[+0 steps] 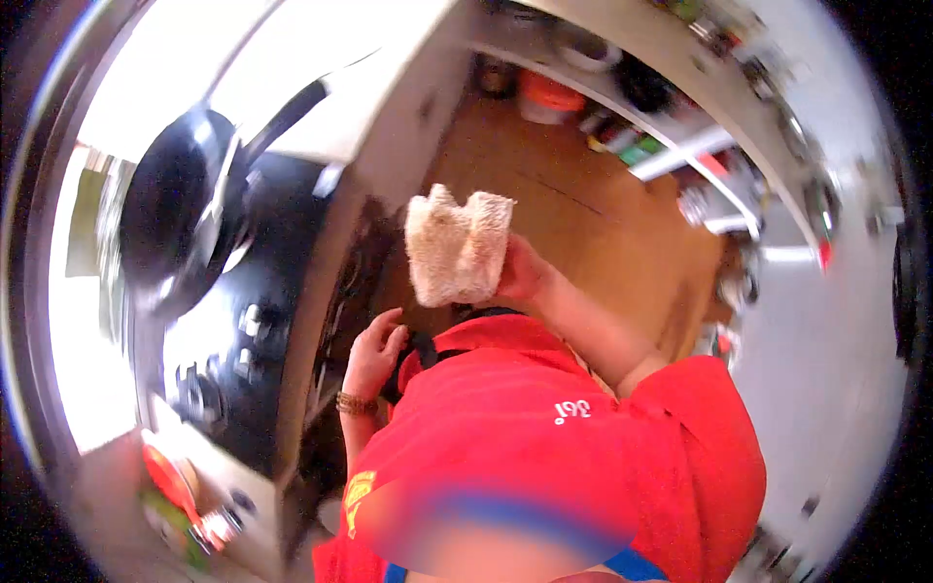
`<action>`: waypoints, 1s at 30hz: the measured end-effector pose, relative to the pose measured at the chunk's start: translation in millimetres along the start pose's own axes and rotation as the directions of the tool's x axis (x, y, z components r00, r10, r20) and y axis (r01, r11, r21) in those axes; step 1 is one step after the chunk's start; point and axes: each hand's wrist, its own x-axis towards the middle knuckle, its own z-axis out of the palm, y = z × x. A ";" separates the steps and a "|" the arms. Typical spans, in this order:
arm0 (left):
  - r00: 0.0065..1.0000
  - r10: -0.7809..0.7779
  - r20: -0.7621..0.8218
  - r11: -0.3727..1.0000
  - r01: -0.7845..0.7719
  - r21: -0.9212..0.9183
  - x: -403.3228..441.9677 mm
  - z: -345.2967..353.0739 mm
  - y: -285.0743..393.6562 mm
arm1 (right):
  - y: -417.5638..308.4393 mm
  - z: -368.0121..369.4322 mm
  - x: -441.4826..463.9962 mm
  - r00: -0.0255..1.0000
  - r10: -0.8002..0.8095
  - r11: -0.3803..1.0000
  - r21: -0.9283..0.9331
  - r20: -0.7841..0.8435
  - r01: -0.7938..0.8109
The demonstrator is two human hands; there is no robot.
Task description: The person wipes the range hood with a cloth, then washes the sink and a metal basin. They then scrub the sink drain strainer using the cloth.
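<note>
My right hand (523, 269) grips a folded, fluffy cream-coloured cloth (457, 248) with brownish stains, held up in front of my red shirt. The cloth covers most of my fingers. Lower and to the left, my left hand (373, 352), with a beaded bracelet at the wrist, hangs beside the counter front. Its fingers are apart, and nothing shows in it. A black pan (180, 199) with a long dark handle rests on the black stove (282, 282) at the left.
Orange and green items (175, 486) stand at the counter's near left end. Across the brown floor (583, 233), a shelf (700, 146) along the right holds a red-lidded tub (552, 95) and several blurred kitchen items.
</note>
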 end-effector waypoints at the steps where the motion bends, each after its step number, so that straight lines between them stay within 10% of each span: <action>1: 0.988 0.151 0.010 0.981 -0.149 -0.123 25.9 26.1 -31.7 | -10.7 14.3 -15.8 0.997 -0.063 0.996 0.071 0.037 0.060; 5: 0.934 0.188 0.304 0.982 -0.188 -0.030 83.6 33.4 56.0 | -54.8 -1.1 -73.3 0.846 -0.533 0.755 -0.440 0.020 0.486; 9: 0.885 0.140 0.443 0.990 -0.134 -0.045 172.5 49.8 16.8 | -90.8 6.1 -73.7 0.767 -0.638 0.758 0.120 -0.068 0.641; 11: 0.842 0.162 0.515 0.984 -0.174 -0.025 201.1 49.0 59.4 | -109.2 -56.4 -72.7 0.592 -0.787 0.616 -0.165 -0.174 0.770; 13: 0.811 0.232 0.537 0.950 -0.307 0.053 238.6 50.9 82.2 | -131.9 -144.3 -56.0 0.277 -0.936 0.319 -0.857 -0.217 0.405; 15: 0.775 0.310 0.551 0.895 -0.433 0.106 283.3 63.5 97.0 | -157.8 -148.2 -61.0 0.149 -0.982 0.126 -0.989 -0.113 0.082; 17: 0.749 0.269 0.605 0.907 -0.409 0.104 320.1 76.2 130.0 | -191.4 -96.6 -69.4 0.137 -0.990 0.047 -0.999 -0.044 0.015; 18: 0.759 0.273 0.591 0.906 -0.409 0.107 335.0 83.9 148.1 | -203.4 -60.9 -78.7 0.170 -0.967 0.254 -0.800 -0.191 0.543; 20: 0.635 0.366 0.680 0.831 -0.552 0.069 362.5 102.9 182.9 | -228.2 -16.4 -90.6 0.268 -0.915 0.358 -0.303 -0.300 0.883; 22: 0.520 0.413 0.748 0.749 -0.661 0.046 387.2 127.6 209.1 | -237.9 8.7 -102.7 0.320 -0.946 0.324 -0.228 -0.055 0.918; 25: 0.266 0.217 0.939 0.705 -0.708 0.038 420.9 201.6 261.4 | -218.5 -81.8 -159.0 0.138 -0.987 0.118 -0.208 0.082 0.971; 27: 0.117 0.194 0.974 0.713 -0.698 -0.059 443.2 253.2 267.3 | -198.6 -144.7 -185.4 0.016 -0.996 -0.005 -0.234 0.087 0.972; 28: 0.055 0.174 0.983 0.717 -0.691 -0.088 442.1 274.3 282.9 | -195.9 -160.1 -198.1 -0.022 -0.986 0.098 -0.678 -0.166 0.729; 30: -0.081 0.177 0.981 0.150 -0.983 -0.108 438.1 311.8 310.0 | -188.2 -186.0 -213.4 -0.184 -0.905 0.308 -0.888 -0.384 0.342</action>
